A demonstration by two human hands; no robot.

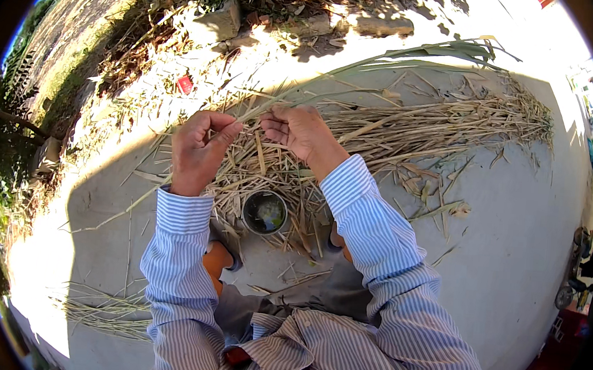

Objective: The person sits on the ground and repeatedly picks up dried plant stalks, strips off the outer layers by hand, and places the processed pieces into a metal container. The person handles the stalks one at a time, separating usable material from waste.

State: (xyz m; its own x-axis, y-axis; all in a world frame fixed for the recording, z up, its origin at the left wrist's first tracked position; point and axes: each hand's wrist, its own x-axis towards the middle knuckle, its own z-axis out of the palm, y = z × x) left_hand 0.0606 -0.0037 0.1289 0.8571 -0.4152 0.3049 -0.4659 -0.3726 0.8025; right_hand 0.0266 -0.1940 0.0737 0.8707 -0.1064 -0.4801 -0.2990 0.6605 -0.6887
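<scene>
A long green reed stalk [349, 70] runs from the lower left up to the far right, where its narrow leaves fan out. My left hand [201, 149] is closed on it, thumb and forefinger pinching it. Close by on the right, my right hand [301, 134] has its fingers curled in against the same stalk; its exact grip is partly hidden. Beneath both hands lies a heap of dry, straw-coloured stalks [410, 128], stretching off to the right. A dark round bowl [265, 212] holding liquid and a bit of green stands below the hands, between my feet.
A smaller bundle of thin green stalks [109, 311] lies on the concrete floor [507, 220] at the lower left. Stone blocks [383, 26] and dry plant litter edge the far side. A small red packet [184, 84] lies at far left. Wheeled equipment [567, 290] stands at the right.
</scene>
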